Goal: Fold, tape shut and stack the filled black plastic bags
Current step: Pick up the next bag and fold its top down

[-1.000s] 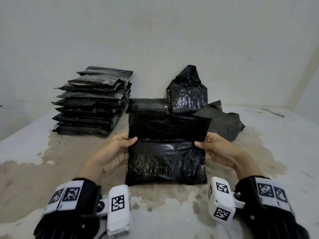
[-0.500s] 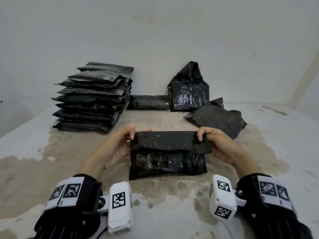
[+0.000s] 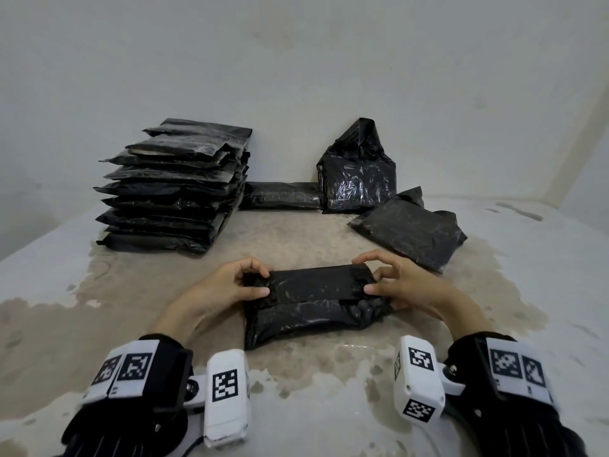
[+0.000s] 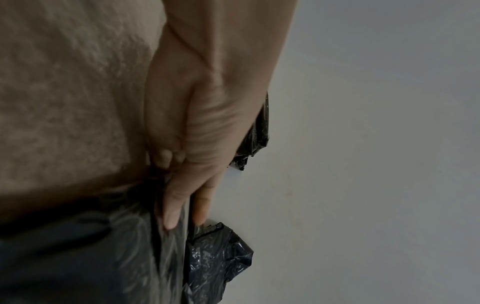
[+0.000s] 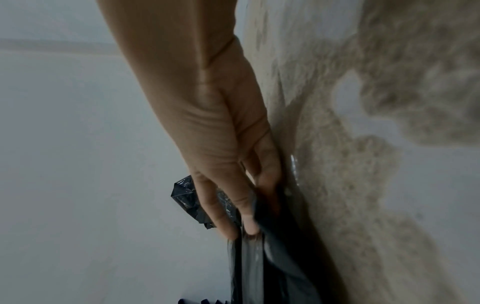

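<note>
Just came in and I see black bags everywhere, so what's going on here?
A person is packing filled black plastic bags. Both hands grip the bag in front: the left hand pinches its left end, the right hand its right end, with the top flap folded down over it. No tape is visible. A tall stack of flat bags sits at the back left; an upright bag and two lying bags wait behind.

The right hand (image 5: pixel 223 144) pinches the folded black bag (image 5: pixel 270 257) against the stained surface (image 5: pixel 363 164).
</note>
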